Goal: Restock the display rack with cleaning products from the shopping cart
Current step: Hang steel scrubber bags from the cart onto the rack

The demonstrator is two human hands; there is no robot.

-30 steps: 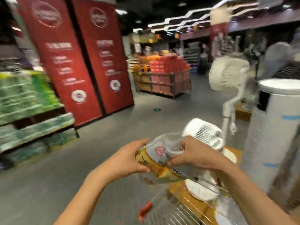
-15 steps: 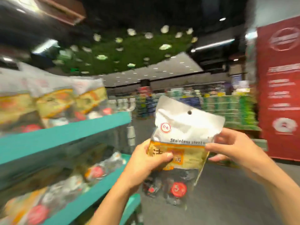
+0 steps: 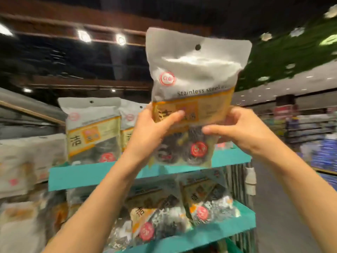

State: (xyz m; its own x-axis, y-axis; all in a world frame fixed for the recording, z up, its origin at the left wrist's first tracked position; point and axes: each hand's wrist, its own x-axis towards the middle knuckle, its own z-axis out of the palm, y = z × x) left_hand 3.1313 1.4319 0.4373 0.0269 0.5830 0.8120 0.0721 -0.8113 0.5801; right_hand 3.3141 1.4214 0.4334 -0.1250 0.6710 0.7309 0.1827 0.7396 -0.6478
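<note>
Teal is the colour of the rack (image 3: 102,173), and everything here is best placed against its top shelf lip. The pack (image 3: 193,99), a silver and yellow pouch of steel scourers, is held upright just above and in front of that lip, toward its right end, beside two matching packs (image 3: 94,130) already standing on the shelf to the left.

The left hand (image 3: 155,128) grips the pack's left edge, thumb pressed across the yellow label and fingers curled out of sight behind. The right hand (image 3: 242,128) pinches the right edge, thumb in front over the clear lower part, fingers wrapped behind.

It should handle as light and soft: thin crinkly film (slippery, probably) with springy wire balls bunched low, so the flat empty top will likely flop. Holding at mid-height by both edges, as now, looks the sound choice; the punched hole near the top is for a peg, not fingers.

Below the lip, the next shelf (image 3: 218,232) holds more packs lying tilted. The shelf floor behind the lip is hidden, so free standing room there cannot be judged. Packs at far left are blurred, the cart is out of view, and the label's small print is unreadable.
</note>
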